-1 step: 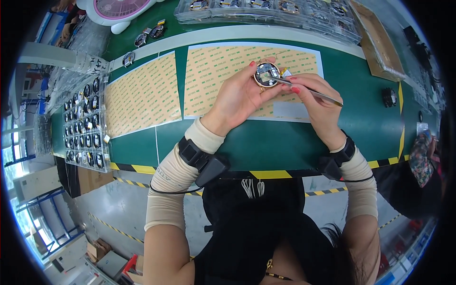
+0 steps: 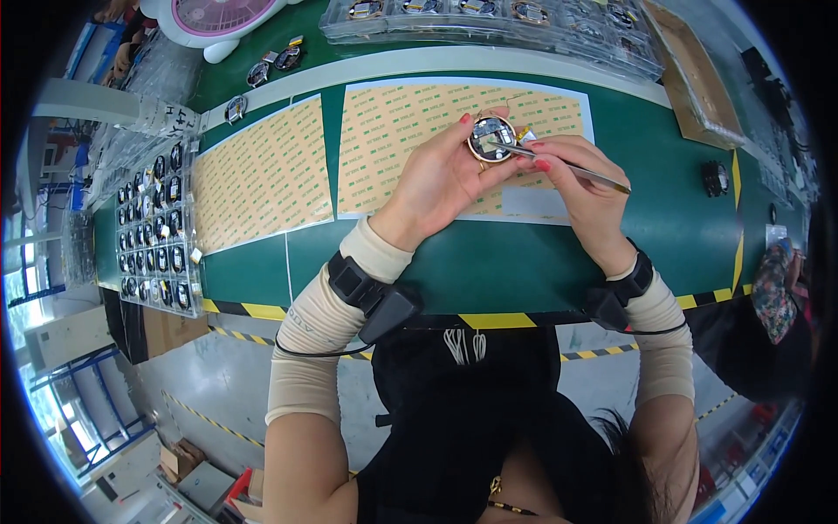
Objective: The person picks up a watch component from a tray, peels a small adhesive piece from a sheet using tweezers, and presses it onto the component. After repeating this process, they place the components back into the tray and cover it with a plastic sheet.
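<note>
My left hand (image 2: 434, 182) is closed around the edge of a small round watch-like case (image 2: 483, 131) with a gold-coloured rim, its open side up and circuit parts showing inside. My right hand (image 2: 595, 194) grips metal tweezers (image 2: 583, 173), whose tips reach over the inside of the case; whether they pinch anything is too small to tell. A small yellow-and-white tab (image 2: 525, 134) sticks out at the case's right side. Both hands are above a large tan adhesive sheet (image 2: 393, 118) with green print, on which a pale blank rectangle (image 2: 534, 203) shows near the front edge.
A second tan sheet (image 2: 262, 175) lies to the left, beside a clear tray (image 2: 194, 284) of round units. Another clear tray (image 2: 489, 33) stands at the back, near a cardboard box (image 2: 698, 96). A dark round stack (image 2: 716, 179) is at right; a pink-and-white fan (image 2: 218, 19) at far left.
</note>
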### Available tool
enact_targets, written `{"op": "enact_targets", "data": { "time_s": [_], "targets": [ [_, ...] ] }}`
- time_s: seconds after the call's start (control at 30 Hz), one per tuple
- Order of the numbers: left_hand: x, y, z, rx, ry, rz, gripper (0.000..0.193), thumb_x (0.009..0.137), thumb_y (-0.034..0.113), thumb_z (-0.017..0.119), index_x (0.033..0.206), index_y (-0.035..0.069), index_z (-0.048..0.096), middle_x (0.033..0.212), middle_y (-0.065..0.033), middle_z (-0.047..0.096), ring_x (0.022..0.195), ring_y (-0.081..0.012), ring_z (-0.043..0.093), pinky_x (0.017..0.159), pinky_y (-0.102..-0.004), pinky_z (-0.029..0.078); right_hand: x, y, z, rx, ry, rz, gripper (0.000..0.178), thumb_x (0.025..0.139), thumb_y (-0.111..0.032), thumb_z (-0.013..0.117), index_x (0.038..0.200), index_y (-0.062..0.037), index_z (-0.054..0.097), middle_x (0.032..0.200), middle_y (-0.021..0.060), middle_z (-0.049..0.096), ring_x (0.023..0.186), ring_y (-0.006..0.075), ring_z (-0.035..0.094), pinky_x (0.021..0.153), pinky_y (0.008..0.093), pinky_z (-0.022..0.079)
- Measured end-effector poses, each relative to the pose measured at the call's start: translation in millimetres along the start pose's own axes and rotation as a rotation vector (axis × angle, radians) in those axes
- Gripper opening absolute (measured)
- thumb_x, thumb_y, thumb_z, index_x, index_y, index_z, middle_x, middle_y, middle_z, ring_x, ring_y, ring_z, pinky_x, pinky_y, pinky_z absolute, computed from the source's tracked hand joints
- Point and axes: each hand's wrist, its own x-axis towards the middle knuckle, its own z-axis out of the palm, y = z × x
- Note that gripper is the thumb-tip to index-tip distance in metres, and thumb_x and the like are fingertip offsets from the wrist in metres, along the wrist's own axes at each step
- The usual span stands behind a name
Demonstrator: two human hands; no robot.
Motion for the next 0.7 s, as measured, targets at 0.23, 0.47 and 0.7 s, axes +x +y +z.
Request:
{"op": "enact_targets", "data": {
  "time_s": [0.23,0.47,0.7],
  "targets": [
    [0.5,0.4,-0.3,0.047,-0.023,0.024,0.041,0.095,0.025,0.026,0.123,-0.005,0.033,0.118,-0.0230,0.044,0.109,-0.0347,0.048,0.100,-0.0408,0.036,2.0,0.8,-1.8,-0.139,-0.027,-0.104,0.014,0.081,0.001,0.056,0.093,0.0060,0.061,0.092,0.0137,0.061,0.080,0.0183,0.060,0.071,0.0258,0.050],
    [-0.7,1.1,0.0,0.091,0.014,-0.019,0.041,0.095,0.023,0.029,0.122,-0.007,0.034,0.118,-0.0226,0.045,0.108,-0.0326,0.049,0.099,-0.0418,0.037,11.0,3.4,-9.0,0.317,0.077,0.347,0.017,0.085,-0.006,0.054,0.094,0.0082,0.059,0.085,0.0155,0.062,0.071,0.0207,0.063,0.068,0.0264,0.052],
    [1.4,0.2,0.4,0.160,-0.017,-0.057,0.041,0.095,0.024,0.030,0.123,-0.006,0.034,0.118,-0.0214,0.045,0.109,-0.0316,0.048,0.097,-0.0428,0.039,18.7,8.6,-33.0,0.699,0.194,0.526,0.021,0.087,-0.010,0.052,0.100,0.0068,0.055,0.090,0.0155,0.061,0.076,0.0182,0.063,0.069,0.0266,0.052]
  ]
}}
